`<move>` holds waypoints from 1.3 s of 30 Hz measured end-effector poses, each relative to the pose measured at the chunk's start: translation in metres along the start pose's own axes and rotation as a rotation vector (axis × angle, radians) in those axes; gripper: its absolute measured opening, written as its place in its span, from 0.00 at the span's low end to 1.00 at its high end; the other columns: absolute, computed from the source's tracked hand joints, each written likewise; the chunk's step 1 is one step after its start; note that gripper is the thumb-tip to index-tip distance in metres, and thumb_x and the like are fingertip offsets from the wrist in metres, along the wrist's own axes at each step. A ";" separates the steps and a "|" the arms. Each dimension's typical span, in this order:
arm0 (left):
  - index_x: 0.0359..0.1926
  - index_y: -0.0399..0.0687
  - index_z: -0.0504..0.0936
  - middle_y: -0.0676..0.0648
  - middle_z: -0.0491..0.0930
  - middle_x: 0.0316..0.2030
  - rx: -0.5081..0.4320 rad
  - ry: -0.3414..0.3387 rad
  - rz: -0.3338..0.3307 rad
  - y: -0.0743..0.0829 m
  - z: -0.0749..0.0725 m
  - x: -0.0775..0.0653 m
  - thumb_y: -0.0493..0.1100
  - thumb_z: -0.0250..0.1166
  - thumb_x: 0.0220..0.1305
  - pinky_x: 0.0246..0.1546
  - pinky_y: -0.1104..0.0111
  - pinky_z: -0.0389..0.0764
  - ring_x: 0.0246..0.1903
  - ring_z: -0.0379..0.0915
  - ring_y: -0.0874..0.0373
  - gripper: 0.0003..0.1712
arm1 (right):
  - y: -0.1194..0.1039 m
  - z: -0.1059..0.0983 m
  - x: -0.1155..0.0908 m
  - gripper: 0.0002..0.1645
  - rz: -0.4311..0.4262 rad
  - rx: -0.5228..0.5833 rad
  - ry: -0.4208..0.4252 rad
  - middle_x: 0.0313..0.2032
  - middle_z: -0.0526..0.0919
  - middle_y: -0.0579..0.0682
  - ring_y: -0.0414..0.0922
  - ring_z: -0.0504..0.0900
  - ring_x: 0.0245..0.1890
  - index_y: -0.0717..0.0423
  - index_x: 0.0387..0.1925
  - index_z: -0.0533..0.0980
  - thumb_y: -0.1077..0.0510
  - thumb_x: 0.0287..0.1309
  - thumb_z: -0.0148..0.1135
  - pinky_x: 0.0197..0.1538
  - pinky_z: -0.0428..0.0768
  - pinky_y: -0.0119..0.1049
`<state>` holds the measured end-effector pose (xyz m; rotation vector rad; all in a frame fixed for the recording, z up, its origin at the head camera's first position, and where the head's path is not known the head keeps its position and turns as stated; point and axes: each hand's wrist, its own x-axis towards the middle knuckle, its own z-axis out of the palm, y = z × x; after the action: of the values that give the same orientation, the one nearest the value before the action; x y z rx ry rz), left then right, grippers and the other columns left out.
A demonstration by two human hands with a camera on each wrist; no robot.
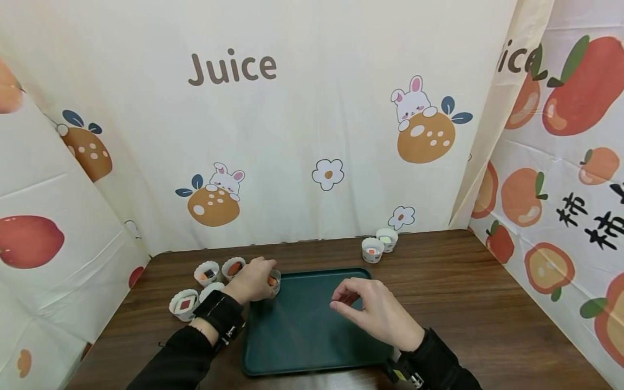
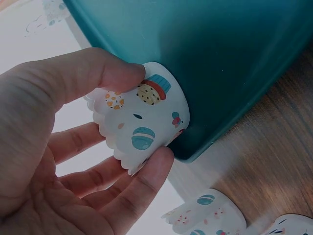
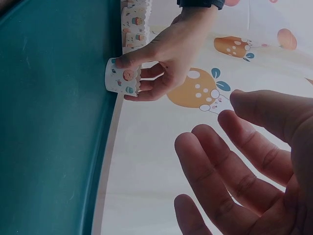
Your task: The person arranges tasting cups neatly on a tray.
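My left hand (image 1: pixel 251 283) grips a white scalloped paper baking cup (image 2: pixel 146 115) printed with cupcakes and dots, thumb on one side and fingers on the other. Inside that cup something orange shows in the head view. The cup is at the far left corner of a dark green rectangular tray (image 1: pixel 312 336), its base right at the tray surface. Over the tray's right side hovers my right hand (image 1: pixel 375 311), fingers loosely bent with nothing between them.
Several similar paper cups, such as one with a red piece (image 1: pixel 185 304) and one with a dark piece (image 1: pixel 207 273), stand left of the tray. Two more cups (image 1: pixel 372 250) stand at the back right. A printed curtain (image 1: pixel 292 124) rises behind the wooden table (image 1: pixel 463 287).
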<state>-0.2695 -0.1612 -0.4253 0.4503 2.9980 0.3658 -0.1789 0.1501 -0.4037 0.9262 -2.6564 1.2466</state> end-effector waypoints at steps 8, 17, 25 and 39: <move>0.65 0.32 0.80 0.33 0.81 0.53 0.003 0.000 0.003 0.001 -0.002 -0.001 0.35 0.82 0.54 0.45 0.54 0.85 0.46 0.79 0.45 0.37 | 0.000 0.001 0.000 0.02 0.008 0.000 0.001 0.37 0.87 0.33 0.29 0.82 0.37 0.38 0.42 0.85 0.49 0.74 0.68 0.44 0.84 0.31; 0.65 0.32 0.80 0.32 0.81 0.52 0.020 0.005 0.006 0.000 -0.002 -0.004 0.34 0.81 0.54 0.45 0.53 0.85 0.47 0.79 0.43 0.36 | 0.002 0.002 0.002 0.02 -0.001 -0.007 0.006 0.36 0.87 0.32 0.29 0.82 0.37 0.38 0.41 0.85 0.49 0.74 0.68 0.43 0.84 0.31; 0.64 0.32 0.79 0.33 0.80 0.50 0.011 0.020 0.026 -0.001 -0.002 -0.008 0.33 0.79 0.56 0.42 0.54 0.85 0.44 0.78 0.45 0.34 | 0.003 0.001 0.001 0.02 0.022 -0.011 0.006 0.36 0.88 0.32 0.29 0.82 0.37 0.38 0.41 0.85 0.49 0.73 0.68 0.44 0.84 0.31; 0.64 0.39 0.79 0.34 0.79 0.52 -0.036 0.164 0.099 0.009 -0.008 -0.019 0.45 0.83 0.58 0.43 0.55 0.86 0.44 0.80 0.45 0.36 | 0.006 0.004 0.002 0.02 0.023 -0.011 0.010 0.36 0.88 0.32 0.29 0.82 0.37 0.38 0.40 0.85 0.50 0.73 0.69 0.43 0.84 0.31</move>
<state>-0.2495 -0.1607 -0.4146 0.5953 3.1279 0.4875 -0.1832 0.1493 -0.4096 0.8879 -2.6717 1.2360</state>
